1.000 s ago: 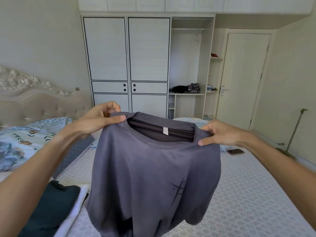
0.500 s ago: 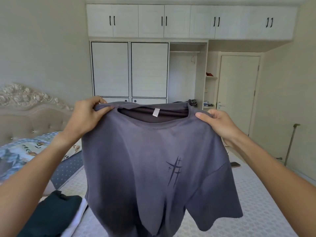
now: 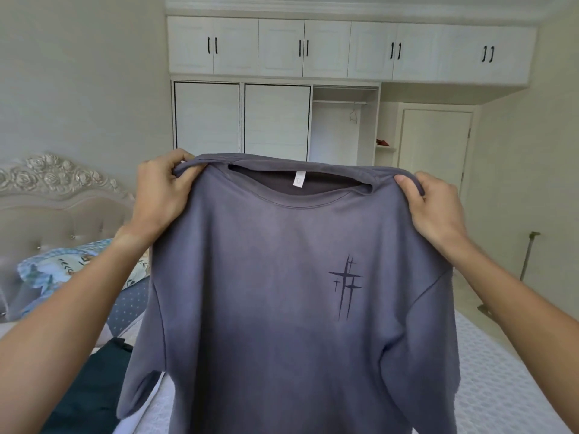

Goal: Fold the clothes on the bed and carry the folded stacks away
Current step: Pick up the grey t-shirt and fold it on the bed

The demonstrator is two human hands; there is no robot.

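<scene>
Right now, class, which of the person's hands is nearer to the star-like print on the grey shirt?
Right. The right hand grips the grey shirt at the shoulder just above the print; the left hand grips the opposite shoulder, across the chest.

Shirt (image 3: 282, 308) in my grips was slate grey-purple, dark cross-star print on chest, white neck tag (image 3: 298, 182). Dark teal garment (image 3: 84, 389) lower left. Pillow (image 3: 62, 267) blue floral. Bed (image 3: 501, 386) cover white, textured.
</scene>
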